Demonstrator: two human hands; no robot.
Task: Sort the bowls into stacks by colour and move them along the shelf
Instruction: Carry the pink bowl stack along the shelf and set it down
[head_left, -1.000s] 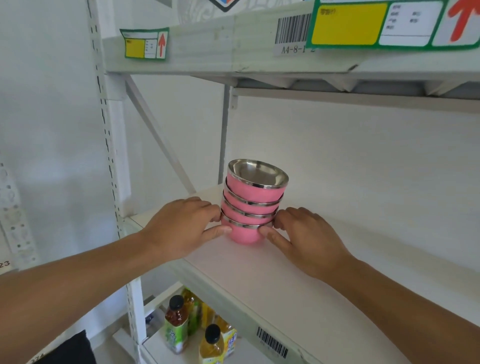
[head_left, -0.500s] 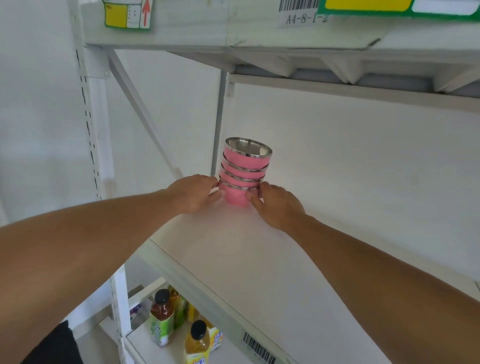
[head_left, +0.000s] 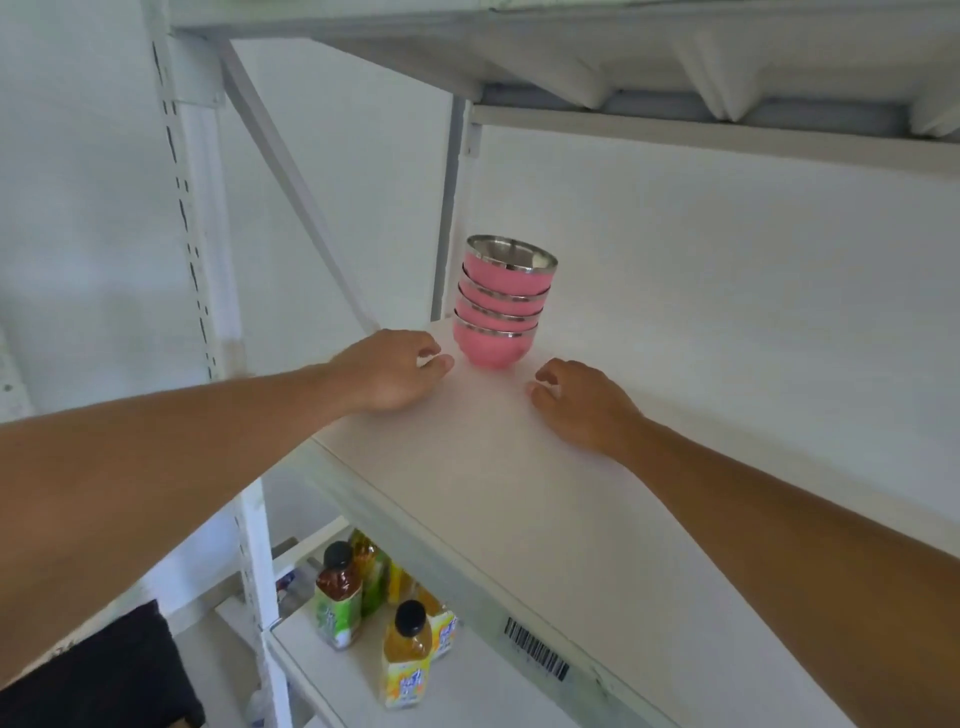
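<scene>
A stack of several pink bowls (head_left: 498, 306) with steel rims stands upright at the far left back corner of the white shelf (head_left: 519, 493). My left hand (head_left: 395, 371) rests on the shelf just left of the stack, fingers loosely curled, a small gap from the bottom bowl. On the other side, my right hand (head_left: 582, 402) lies on the shelf in front and to the right of the stack, also apart from it. Neither hand holds anything.
A rear upright post (head_left: 447, 218) stands just left of the stack, with a diagonal brace (head_left: 291, 176) beside it. The shelf above (head_left: 675, 67) hangs low over the bowls. Several drink bottles (head_left: 374, 597) stand on the lower shelf.
Both hands pushed the pink stack back toward the corner, then let go of it and drew back a little. The stack now stands alone.
</scene>
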